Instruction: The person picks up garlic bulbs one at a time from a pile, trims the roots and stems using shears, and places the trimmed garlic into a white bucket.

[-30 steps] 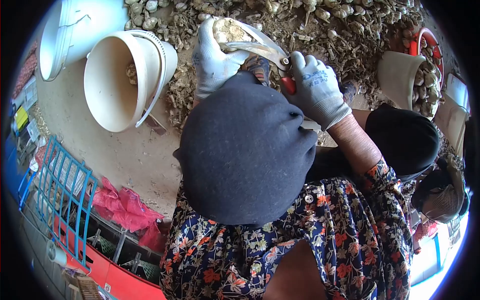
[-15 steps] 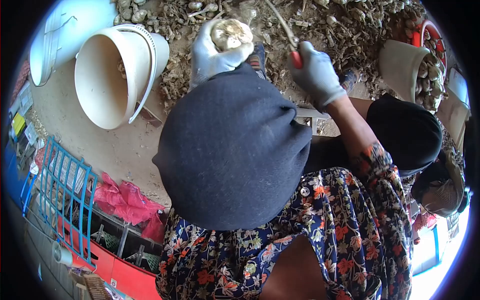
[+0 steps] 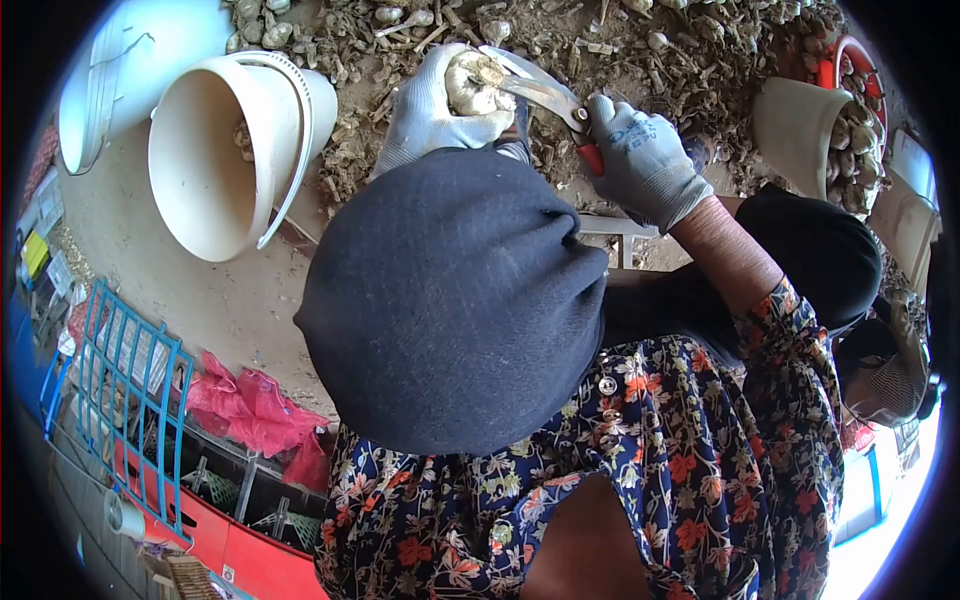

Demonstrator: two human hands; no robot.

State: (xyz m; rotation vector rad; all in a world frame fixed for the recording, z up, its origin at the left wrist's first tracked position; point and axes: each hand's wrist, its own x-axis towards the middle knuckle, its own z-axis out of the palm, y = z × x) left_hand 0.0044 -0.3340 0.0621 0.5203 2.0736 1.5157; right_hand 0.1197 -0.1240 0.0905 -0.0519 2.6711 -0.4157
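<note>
Left hand cupped; right hand clenched, forearm angled inward.

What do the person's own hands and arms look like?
The left hand and right hand wear pale grey gloves with knit cuffs; blue lettering marks the right glove. The right sleeve, dark with orange and white flowers, stops short of the wrist.

Papery garlic bulb, metal shears, knit glove cuff, matt cloth shirt, smooth plastic bucket
</note>
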